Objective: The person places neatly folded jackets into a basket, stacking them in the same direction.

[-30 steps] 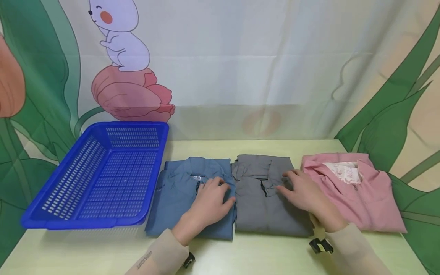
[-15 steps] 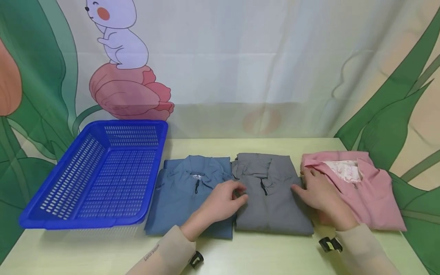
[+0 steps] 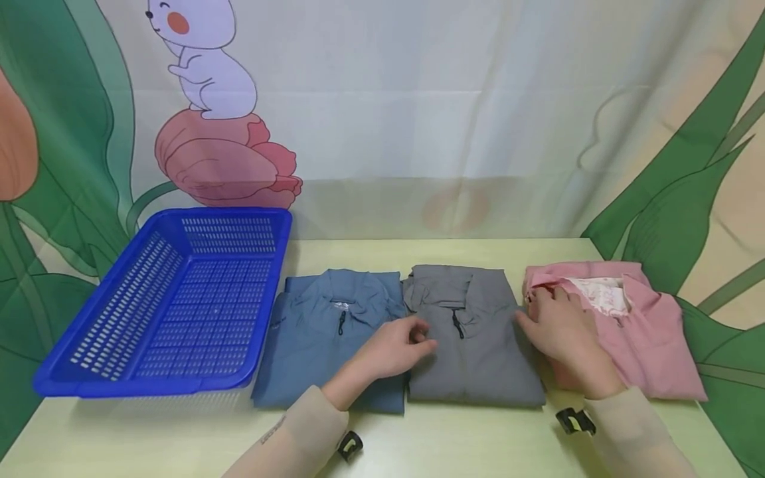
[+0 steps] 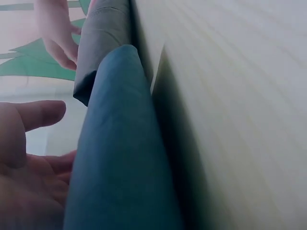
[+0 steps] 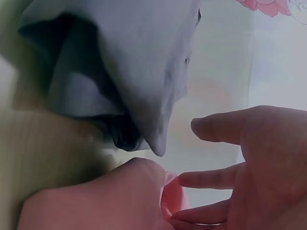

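Note:
Three folded zip-neck garments lie in a row on the table: a blue jacket, a grey jacket and a pink jacket with a patterned white lining. My left hand is over the border of the blue and grey jackets, its fingers loosely bent and nothing in them. In the left wrist view, its thumb stands apart from the fingers. My right hand reaches over the left side of the pink jacket, fingertips right at the cloth near its collar. Its thumb is spread away toward the grey jacket.
A blue plastic basket with slotted walls stands on the table, left of the blue jacket. Behind the table hangs a printed curtain with a white animal and flowers. A black band clip shows at each wrist.
My right hand has moved right, from the grey jacket to the left side of the pink one. The left hand has shifted right, from the blue jacket toward the grey. The garments stay put.

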The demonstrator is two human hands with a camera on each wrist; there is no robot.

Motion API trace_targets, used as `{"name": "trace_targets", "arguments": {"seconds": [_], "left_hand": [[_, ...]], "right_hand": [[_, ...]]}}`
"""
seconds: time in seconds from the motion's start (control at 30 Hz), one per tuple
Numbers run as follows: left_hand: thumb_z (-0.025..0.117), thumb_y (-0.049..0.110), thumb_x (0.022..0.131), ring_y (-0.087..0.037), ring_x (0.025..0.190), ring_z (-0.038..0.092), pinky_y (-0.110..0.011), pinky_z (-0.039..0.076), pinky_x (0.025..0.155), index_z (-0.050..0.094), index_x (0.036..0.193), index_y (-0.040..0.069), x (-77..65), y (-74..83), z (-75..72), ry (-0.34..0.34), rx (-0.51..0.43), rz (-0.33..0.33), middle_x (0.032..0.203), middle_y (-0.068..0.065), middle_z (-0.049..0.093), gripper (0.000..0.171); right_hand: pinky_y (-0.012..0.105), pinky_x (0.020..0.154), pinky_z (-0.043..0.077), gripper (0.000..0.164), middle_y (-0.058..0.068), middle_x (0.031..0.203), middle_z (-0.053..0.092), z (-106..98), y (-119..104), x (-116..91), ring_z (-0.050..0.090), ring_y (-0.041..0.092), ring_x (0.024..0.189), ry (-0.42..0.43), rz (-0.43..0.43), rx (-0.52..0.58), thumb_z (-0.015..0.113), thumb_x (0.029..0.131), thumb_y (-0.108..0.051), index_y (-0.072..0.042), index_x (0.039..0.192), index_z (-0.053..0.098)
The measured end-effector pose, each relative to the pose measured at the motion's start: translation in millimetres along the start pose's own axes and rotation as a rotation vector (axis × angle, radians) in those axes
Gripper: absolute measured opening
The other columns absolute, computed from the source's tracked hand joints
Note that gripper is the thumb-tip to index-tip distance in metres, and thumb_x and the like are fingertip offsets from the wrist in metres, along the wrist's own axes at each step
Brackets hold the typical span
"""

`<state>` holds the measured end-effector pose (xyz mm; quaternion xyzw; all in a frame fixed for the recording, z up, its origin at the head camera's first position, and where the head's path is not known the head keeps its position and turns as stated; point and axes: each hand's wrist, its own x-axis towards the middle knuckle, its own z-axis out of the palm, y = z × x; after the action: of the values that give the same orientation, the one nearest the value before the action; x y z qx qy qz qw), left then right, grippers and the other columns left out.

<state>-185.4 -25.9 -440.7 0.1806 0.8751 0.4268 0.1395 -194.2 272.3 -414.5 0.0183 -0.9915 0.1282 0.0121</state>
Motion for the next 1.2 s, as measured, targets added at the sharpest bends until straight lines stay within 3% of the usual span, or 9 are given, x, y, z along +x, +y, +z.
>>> {"name": "trace_targets", "arguments": {"seconds": [0.07,0.27,0.47,0.57,0.73,0.87,1.03,1.2], "left_hand": [[0.066,0.029,0.1,-0.021,0.1,0.064,-0.041,0.052,0.089,0.063,0.133,-0.001,0.5,0.4,0.2,0.004,0.014,-0.024,0.108,-0.006,0.068,0.045],[0.066,0.029,0.099,-0.027,0.107,0.062,-0.045,0.051,0.093,0.06,0.136,-0.006,1.7,2.9,1.1,0.024,0.065,-0.051,0.113,-0.012,0.066,0.05],[0.065,0.031,0.1,-0.034,0.12,0.057,-0.048,0.047,0.1,0.057,0.139,-0.006,3.1,2.4,1.3,0.057,0.105,-0.091,0.127,-0.019,0.062,0.054],[0.065,0.032,0.1,-0.037,0.128,0.053,-0.05,0.044,0.106,0.056,0.141,-0.005,3.6,2.2,1.3,0.063,0.122,-0.099,0.135,-0.021,0.058,0.056],[0.063,0.032,0.1,-0.039,0.133,0.05,-0.051,0.042,0.109,0.053,0.143,-0.006,4.0,5.5,0.9,0.062,0.124,-0.111,0.141,-0.024,0.055,0.058],[0.063,0.032,0.1,-0.042,0.133,0.05,-0.053,0.041,0.109,0.05,0.144,-0.009,3.7,12.0,0.7,0.07,0.13,-0.12,0.142,-0.027,0.054,0.061],[0.063,0.034,0.1,-0.043,0.135,0.048,-0.054,0.041,0.109,0.048,0.145,-0.009,5.1,15.6,2.3,0.06,0.147,-0.14,0.144,-0.029,0.052,0.064],[0.064,0.034,0.1,-0.043,0.133,0.05,-0.053,0.043,0.107,0.044,0.146,-0.013,8.3,12.6,3.5,0.066,0.135,-0.153,0.144,-0.031,0.051,0.069]], "right_hand": [[0.069,0.083,0.041,0.04,0.032,0.119,0.055,-0.1,1.2,-0.2,0.05,0.052,0.112,0.006,-0.005,-0.008,0.062,0.098,-0.04,0.0,0.103,0.059],[0.056,0.065,0.048,0.035,0.014,0.088,0.059,0.1,3.4,1.7,0.059,0.039,0.089,-0.014,-0.028,-0.025,0.064,0.098,-0.039,-0.005,0.092,0.056],[0.048,0.058,0.045,0.033,0.008,0.077,0.054,1.7,3.9,0.6,0.056,0.031,0.073,-0.024,-0.046,-0.03,0.066,0.097,-0.037,-0.008,0.087,0.054],[0.047,0.058,0.044,0.032,0.007,0.076,0.052,4.3,3.1,-0.6,0.056,0.032,0.072,-0.044,-0.052,-0.03,0.066,0.097,-0.036,-0.007,0.09,0.054],[0.059,0.071,0.051,0.046,0.015,0.081,0.058,8.3,2.5,-1.3,0.063,0.043,0.085,-0.056,-0.085,-0.036,0.066,0.098,-0.034,0.006,0.118,0.056],[0.062,0.086,0.051,0.063,0.031,0.102,0.064,11.6,2.7,-0.8,0.063,0.051,0.103,-0.048,-0.126,-0.044,0.066,0.098,-0.032,0.014,0.138,0.048],[0.064,0.1,0.044,0.074,0.042,0.134,0.051,15.4,-0.3,0.5,0.05,0.055,0.125,-0.064,-0.127,-0.07,0.066,0.098,-0.034,0.02,0.143,0.042],[0.065,0.102,0.038,0.074,0.045,0.131,0.047,19.9,-4.2,1.4,0.045,0.058,0.122,-0.029,-0.121,-0.097,0.072,0.094,-0.034,0.023,0.133,0.048]]}}
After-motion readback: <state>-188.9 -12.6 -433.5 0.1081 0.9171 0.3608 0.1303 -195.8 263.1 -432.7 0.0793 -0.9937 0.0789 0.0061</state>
